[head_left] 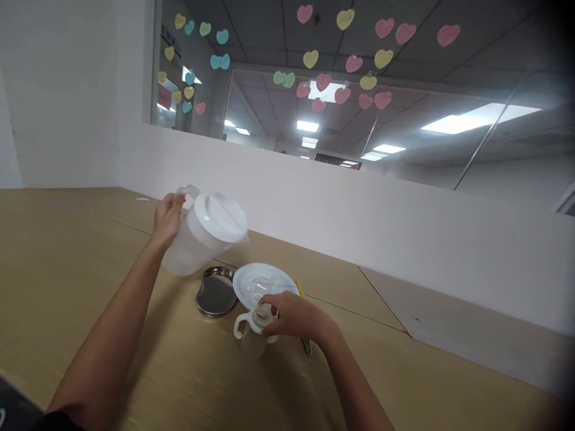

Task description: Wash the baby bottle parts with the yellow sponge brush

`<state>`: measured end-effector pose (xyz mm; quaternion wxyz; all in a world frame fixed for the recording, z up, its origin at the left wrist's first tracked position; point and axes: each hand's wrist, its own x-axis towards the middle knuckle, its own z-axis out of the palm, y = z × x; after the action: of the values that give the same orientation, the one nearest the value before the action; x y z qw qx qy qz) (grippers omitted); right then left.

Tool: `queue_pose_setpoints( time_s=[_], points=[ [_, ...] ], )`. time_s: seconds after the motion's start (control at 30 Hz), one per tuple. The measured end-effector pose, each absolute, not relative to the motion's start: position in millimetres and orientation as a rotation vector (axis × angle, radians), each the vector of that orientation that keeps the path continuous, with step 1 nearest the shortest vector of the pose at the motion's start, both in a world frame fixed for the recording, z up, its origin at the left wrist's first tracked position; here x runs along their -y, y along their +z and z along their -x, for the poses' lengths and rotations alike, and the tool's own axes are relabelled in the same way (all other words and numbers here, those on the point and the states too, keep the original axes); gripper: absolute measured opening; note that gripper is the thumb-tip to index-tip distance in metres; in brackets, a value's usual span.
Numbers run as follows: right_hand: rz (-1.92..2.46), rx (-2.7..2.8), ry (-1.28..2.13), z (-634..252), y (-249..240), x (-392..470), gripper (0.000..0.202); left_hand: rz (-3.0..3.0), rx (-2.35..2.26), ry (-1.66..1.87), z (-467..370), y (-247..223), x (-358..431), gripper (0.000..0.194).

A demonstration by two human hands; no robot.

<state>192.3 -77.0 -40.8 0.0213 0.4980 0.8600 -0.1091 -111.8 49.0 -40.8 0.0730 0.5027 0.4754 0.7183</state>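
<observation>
My left hand (167,218) grips the handle of the white pitcher (204,233), tilted above the table (90,263). My right hand (291,314) clasps the small handled cup (252,328) standing mid-table, beside the white plate (265,284) and steel dish (216,291).

Left hand (167,216) raised, right hand (291,316) curled

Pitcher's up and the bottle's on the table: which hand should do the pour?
Left, probably. The left hand already grips the pitcher by its handle, lifted and tilted toward the small handled bottle. The right hand is at the bottle's open neck, steadying it.
</observation>
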Motion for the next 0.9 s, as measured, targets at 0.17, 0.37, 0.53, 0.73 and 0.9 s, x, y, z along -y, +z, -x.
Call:
queue_pose_setpoints(
  time_s=[0.17, 0.37, 0.53, 0.73, 0.9],
  points=[
    [-1.605, -2.658, -0.288, -196, -38, 80, 0.052, -1.977, -1.568, 2.12, 49, -21, -19, 0.035],
    [-1.634, -2.755, -0.316, -206, -37, 78, 0.047, -2.394, -1.684, 1.903, 10, -27, -7, 0.032],
    [-1.647, -2.718, -0.325, -212, -37, 75, 0.052, -2.439, -1.721, 1.849, 4, -33, -9, 0.032],
    [-1.626, -2.693, -0.316, -212, -37, 76, 0.052, -2.563, -1.735, 1.791, 1, -34, -9, 0.035],
    [-1.636, -2.682, -0.333, -212, -39, 75, 0.054, -2.579, -1.761, 1.776, 4, -34, -9, 0.037]
  ],
)
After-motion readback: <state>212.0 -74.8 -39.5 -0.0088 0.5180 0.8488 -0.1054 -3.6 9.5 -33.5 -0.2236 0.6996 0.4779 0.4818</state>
